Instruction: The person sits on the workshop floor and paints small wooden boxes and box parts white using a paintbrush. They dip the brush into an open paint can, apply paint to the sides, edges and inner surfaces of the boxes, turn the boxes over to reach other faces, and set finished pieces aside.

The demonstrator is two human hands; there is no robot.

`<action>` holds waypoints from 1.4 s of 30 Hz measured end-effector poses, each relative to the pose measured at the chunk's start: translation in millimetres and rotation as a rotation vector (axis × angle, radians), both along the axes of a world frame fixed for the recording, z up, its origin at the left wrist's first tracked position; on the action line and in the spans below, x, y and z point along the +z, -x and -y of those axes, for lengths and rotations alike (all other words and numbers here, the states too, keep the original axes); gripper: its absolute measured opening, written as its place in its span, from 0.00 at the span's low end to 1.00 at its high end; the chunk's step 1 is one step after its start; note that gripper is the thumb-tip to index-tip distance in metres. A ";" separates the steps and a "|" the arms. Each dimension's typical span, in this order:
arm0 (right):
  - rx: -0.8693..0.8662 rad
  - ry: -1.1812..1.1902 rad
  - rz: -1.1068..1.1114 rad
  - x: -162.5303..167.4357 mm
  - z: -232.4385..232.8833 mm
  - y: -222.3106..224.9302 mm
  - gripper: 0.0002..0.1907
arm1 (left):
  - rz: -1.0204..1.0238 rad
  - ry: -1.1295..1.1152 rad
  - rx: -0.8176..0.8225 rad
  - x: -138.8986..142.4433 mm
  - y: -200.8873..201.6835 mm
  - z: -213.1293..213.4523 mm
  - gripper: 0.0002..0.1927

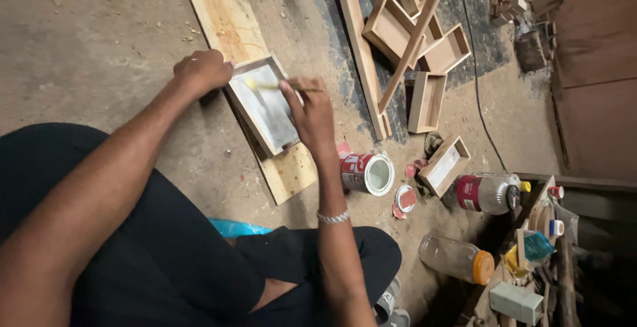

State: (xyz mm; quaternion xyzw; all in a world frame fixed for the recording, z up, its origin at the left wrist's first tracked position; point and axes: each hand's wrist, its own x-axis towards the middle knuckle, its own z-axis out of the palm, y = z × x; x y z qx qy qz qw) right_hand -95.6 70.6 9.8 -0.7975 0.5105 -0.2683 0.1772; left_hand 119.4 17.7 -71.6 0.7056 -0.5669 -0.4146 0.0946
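Left hand (202, 70): clamped on edge of shallow wooden tray (263, 106).
Right hand (310, 111): fingers pinched on paintbrush (279, 86) over the tray.
Open paint can (367, 172): just right.

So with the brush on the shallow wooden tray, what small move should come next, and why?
Probably draw the thin brush in the right hand back across the grey-white-coated shallow wooden tray; its bristles sit at the far corner, and the left hand steadies the tray.
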 end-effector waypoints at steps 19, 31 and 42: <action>-0.320 0.259 0.062 -54.3 -45.8 19.0 0.11 | -0.071 0.067 0.133 -8.9 7.2 0.7 0.21; -0.415 0.135 0.185 -71.6 -52.4 22.6 0.13 | -0.011 0.101 0.162 -12.4 15.4 0.3 0.23; -0.478 0.148 0.110 -76.7 -53.8 15.2 0.12 | 0.013 0.099 0.143 -12.6 17.5 1.0 0.22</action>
